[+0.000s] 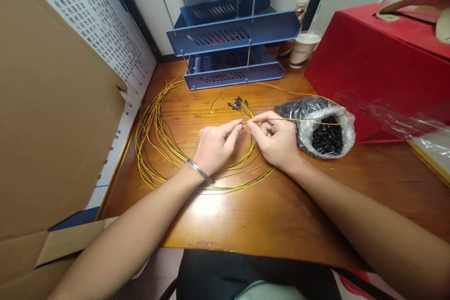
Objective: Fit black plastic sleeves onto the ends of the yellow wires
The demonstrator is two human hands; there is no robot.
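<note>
A thin yellow wire (302,121) is pinched between the thumb and forefinger of my right hand (277,140). It loops out to the right, over the plastic bag, and back along the table. My left hand (214,145) has its thumb and forefinger pressed together right by the wire's end; whatever lies between those fingertips is too small to make out. Behind my fingers, a cluster of black end pieces (239,102) tips a bundle of yellow and dark wires. That coil of wires (142,138) spreads over the table to the left and passes under my left wrist.
A clear plastic bag (346,138) full of small black pieces (326,138) stands open beside my right hand. Behind are a blue tiered tray (232,77), a paper cup (302,51) and a bottle (303,2). A red box (372,70) bounds the right, cardboard (52,103) the left.
</note>
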